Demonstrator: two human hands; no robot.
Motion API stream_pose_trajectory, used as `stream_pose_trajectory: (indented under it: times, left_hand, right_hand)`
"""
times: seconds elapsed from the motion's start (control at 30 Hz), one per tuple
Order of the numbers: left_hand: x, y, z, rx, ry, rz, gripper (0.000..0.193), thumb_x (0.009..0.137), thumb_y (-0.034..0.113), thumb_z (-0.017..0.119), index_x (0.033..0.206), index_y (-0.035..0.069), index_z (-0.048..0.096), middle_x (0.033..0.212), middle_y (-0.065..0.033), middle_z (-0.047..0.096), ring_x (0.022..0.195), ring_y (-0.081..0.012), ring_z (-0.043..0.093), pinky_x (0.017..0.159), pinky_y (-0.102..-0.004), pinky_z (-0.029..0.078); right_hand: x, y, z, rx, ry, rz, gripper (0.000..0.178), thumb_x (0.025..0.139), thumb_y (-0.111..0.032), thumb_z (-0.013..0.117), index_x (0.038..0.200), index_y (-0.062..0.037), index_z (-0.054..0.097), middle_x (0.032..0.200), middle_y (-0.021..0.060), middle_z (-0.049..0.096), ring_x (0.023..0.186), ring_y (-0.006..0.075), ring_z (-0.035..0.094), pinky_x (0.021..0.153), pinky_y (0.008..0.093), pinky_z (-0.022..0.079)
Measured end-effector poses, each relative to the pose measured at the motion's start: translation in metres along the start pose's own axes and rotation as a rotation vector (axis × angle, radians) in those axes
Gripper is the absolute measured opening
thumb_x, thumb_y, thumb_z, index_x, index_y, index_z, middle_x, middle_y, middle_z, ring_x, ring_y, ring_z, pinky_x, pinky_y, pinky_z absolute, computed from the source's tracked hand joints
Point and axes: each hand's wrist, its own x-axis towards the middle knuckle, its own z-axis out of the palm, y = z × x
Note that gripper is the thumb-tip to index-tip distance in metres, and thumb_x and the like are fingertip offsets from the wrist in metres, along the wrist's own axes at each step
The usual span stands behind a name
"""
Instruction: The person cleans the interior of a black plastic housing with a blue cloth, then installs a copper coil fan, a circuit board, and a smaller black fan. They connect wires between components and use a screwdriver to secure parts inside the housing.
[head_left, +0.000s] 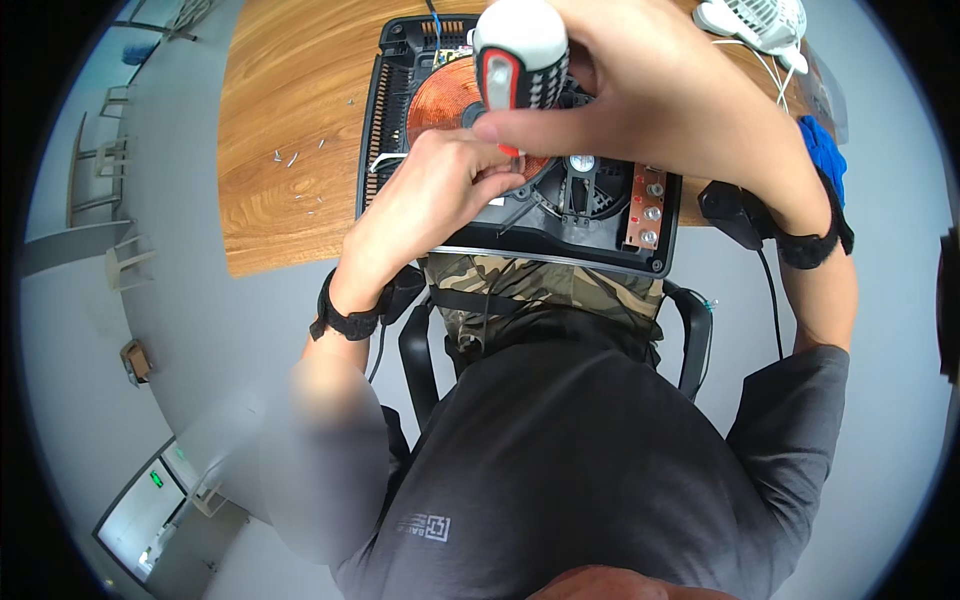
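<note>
My right hand is closed round a screwdriver with a white, black and red handle. The handle stands upright above a copper coil, and its tip is hidden by my fingers. Just below it, my left hand has thumb and fingers pinched together at the coil's edge; what they pinch cannot be made out. Both hands work over an opened black appliance housing, which looks like an induction cooker. Inside it sit a black fan and a copper-coloured button board. A white wire pokes out beside my left hand.
The housing lies at the front edge of a wooden table, overhanging my lap. Small bits of scrap are scattered on its left. At the far right are a small white fan with a cord and a blue cloth.
</note>
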Motion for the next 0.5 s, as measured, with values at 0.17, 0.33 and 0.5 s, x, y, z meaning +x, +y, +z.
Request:
stream_pose_trajectory:
  times: [0.17,0.33,0.5]
  left_hand:
    - [0.000,-0.006,0.011,-0.013,-0.042,0.085,0.018,0.090,0.013,0.074,0.091,-0.005,0.072,0.087,-0.0232,0.067,0.083,-0.0423,0.065,0.074,-0.0478,0.053]
    - [0.000,-0.005,0.017,0.019,-0.055,0.091,0.020,0.091,0.014,0.074,0.092,-0.006,0.073,0.089,-0.0231,0.069,0.085,-0.0425,0.066,0.077,-0.0478,0.054]
    - [0.000,-0.002,0.018,0.032,-0.068,0.091,0.019,0.091,0.014,0.073,0.094,-0.006,0.073,0.096,-0.0207,0.070,0.091,-0.0412,0.066,0.081,-0.0473,0.055]
  right_hand:
    - [-0.013,0.016,0.004,0.122,0.003,-0.161,0.028,0.092,-0.019,0.075,0.113,-0.0021,0.068,0.098,0.0147,0.073,0.089,0.0261,0.074,0.080,0.0346,0.058]
    - [-0.018,0.013,0.005,0.069,-0.035,-0.022,0.032,0.092,-0.019,0.075,0.118,-0.0033,0.068,0.102,0.0147,0.073,0.092,0.0274,0.073,0.082,0.0354,0.057]
    - [-0.023,0.021,0.009,0.114,0.014,-0.117,0.035,0.091,-0.019,0.076,0.121,-0.0045,0.067,0.101,0.0138,0.073,0.091,0.0276,0.073,0.081,0.0356,0.057]
